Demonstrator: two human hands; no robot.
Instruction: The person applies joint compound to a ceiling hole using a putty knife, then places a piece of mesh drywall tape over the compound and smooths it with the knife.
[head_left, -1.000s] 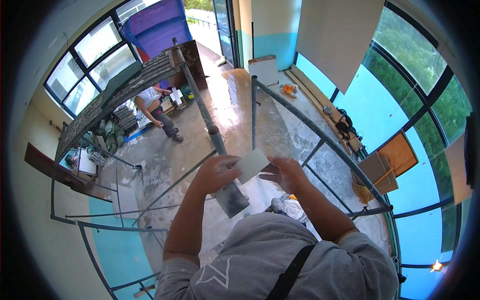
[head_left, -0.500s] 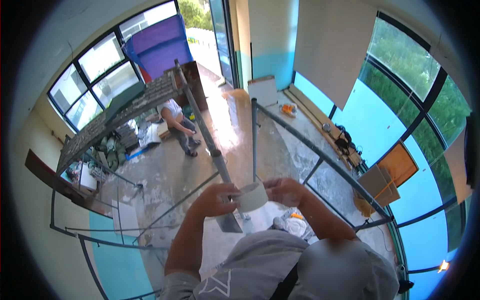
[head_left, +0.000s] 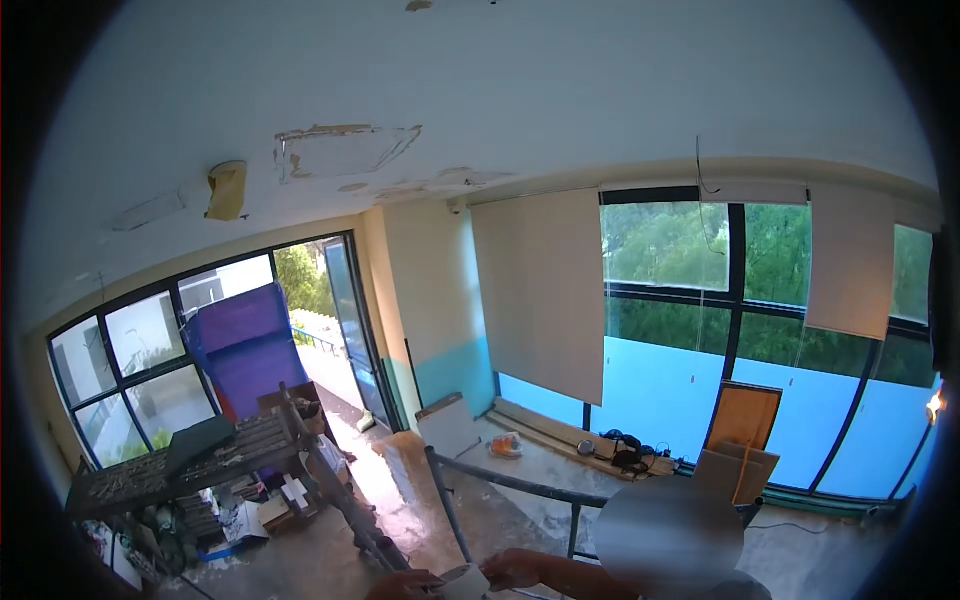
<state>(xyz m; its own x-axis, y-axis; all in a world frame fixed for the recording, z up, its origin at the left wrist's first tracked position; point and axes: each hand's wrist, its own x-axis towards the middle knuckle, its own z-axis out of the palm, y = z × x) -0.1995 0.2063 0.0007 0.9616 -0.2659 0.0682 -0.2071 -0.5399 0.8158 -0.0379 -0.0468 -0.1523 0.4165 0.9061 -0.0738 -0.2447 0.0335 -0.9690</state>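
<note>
Daylight pours through the doorway (head_left: 322, 365), glaring white off the floor (head_left: 395, 525); the ceiling (head_left: 560, 90) sits dim, the corners drop to black, and a round grey blur (head_left: 670, 530) smudges the lower right

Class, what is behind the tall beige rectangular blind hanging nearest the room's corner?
Below the tall beige rectangular blind, a strip of bright blue panelling shows. Whatever the blind covers higher up cannot be seen.

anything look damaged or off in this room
Yes, the ceiling: a pale patch has ragged, brownish edges that look peeled, unlike the smoother surface around it. Left of that, a yellow piece hangs down, perhaps loose.
</note>
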